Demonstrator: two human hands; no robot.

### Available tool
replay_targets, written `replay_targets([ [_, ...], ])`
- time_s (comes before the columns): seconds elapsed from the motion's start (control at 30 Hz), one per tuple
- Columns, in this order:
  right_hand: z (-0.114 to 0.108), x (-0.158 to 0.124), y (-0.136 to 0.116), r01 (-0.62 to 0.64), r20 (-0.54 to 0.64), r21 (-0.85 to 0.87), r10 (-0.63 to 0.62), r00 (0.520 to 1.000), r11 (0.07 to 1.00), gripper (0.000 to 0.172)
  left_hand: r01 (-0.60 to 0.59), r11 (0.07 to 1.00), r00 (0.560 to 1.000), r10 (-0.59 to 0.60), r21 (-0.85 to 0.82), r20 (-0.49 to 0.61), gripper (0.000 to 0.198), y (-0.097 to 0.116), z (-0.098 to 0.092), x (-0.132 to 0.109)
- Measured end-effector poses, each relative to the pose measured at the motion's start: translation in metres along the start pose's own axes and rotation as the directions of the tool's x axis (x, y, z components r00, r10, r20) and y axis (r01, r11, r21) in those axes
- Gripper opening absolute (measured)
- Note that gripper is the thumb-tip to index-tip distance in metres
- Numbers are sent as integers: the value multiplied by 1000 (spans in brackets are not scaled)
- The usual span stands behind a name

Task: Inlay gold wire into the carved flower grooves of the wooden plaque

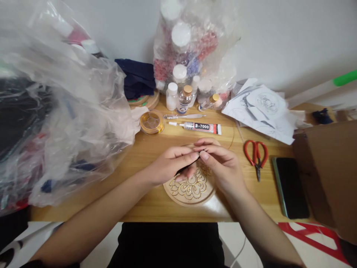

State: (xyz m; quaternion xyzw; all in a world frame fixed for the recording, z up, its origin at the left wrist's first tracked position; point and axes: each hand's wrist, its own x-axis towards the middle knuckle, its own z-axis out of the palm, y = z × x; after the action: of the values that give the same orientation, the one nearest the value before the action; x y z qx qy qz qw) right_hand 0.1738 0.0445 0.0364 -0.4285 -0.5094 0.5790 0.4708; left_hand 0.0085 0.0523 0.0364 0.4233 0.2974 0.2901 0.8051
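A round wooden disc (192,191) with a gold floral outline lies on the wooden table (145,149) in front of me. Both hands hover over its far half, fingertips meeting. My left hand (173,163) is curled, its fingers pinched toward the right hand, with a thin dark object showing beneath it that I cannot make out. My right hand (220,163) is closed too, its fingers pressed against the left fingertips. What the fingers pinch is too small to name.
A B-7000 glue tube (199,127) and a thin pen tool (184,116) lie behind the disc, beside a gold wire spool (152,122). Small bottles (184,98) and bagged beads stand at the back. Red scissors (256,154), a phone (290,186), paper sketches (262,108) right; plastic bags (64,111) left.
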Motion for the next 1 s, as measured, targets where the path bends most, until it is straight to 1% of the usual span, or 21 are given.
replay_targets([
  [0.1, -1, 1, 2, -31, -15, 79, 32, 999, 996, 14, 21, 999, 1000, -20, -41, 10, 34, 0, 2, 0],
  [0.2, 0, 0, 1, -64, -96, 108, 74, 993, 992, 12, 41, 998, 999, -42, -39, -2, 33, 1, 2, 0],
  [0.3, 1, -2, -1, -84, -170, 89, 98, 981, 992, 8, 44, 999, 999, -45, -20, -11, 28, 1, 2, 0],
  [0.37, 1, -3, -2, -64, -197, 71, 77, 977, 995, 7, 45, 999, 999, -45, -13, -10, 27, 1, 2, 0],
  [0.43, 0, -3, -3, -19, -219, 53, 30, 975, 998, 8, 51, 999, 999, -51, -7, -7, 29, 1, 2, 0],
  [0.53, -2, -2, -5, 31, -252, 64, -14, 968, 997, 10, 59, 998, 998, -59, 0, -25, 30, 3, -1, 0],
  [0.6, -4, 1, -8, 40, -263, 113, -9, 965, 993, 10, 38, 999, 996, -39, -12, -80, 29, 5, -5, 0],
  [0.63, -5, 3, -10, 52, -261, 140, -13, 965, 989, 10, 8, 1000, 992, -12, -28, -128, 28, 7, -8, -1],
  [0.67, -6, 5, -12, 69, -253, 160, -27, 967, 985, 10, -29, 999, 983, 20, -45, -185, 27, 9, -12, -1],
  [0.73, -10, 10, -16, 112, -229, 171, -71, 971, 979, 12, -107, 992, 947, 81, -68, -312, 24, 13, -18, 0],
  [0.8, -18, 11, -24, 114, -226, 137, -81, 971, 984, 14, -146, 986, 901, 101, -76, -422, 21, 17, -24, 0],
  [0.87, -32, 2, -35, 81, -253, 47, -66, 965, 996, 15, -149, 986, 872, 95, -77, -480, 19, 19, -26, 1],
  [0.9, -42, -8, -42, 92, -296, -26, -96, 950, 995, 15, -149, 986, 867, 94, -75, -490, 19, 19, -27, 1],
  [0.93, -53, -21, -49, 100, -310, -103, -127, 942, 990, 16, -149, 986, 866, 94, -73, -491, 19, 19, -26, 2],
  [0.97, -67, -38, -57, 92, -324, -182, -148, 935, 979, 16, -149, 986, 868, 96, -71, -487, 19, 18, -26, 2],
  [1.0, -81, -59, -64, 54, -365, -271, -155, 918, 961, 16, -146, 987, 870, 94, -71, -484, 19, 18, -25, 2],
])
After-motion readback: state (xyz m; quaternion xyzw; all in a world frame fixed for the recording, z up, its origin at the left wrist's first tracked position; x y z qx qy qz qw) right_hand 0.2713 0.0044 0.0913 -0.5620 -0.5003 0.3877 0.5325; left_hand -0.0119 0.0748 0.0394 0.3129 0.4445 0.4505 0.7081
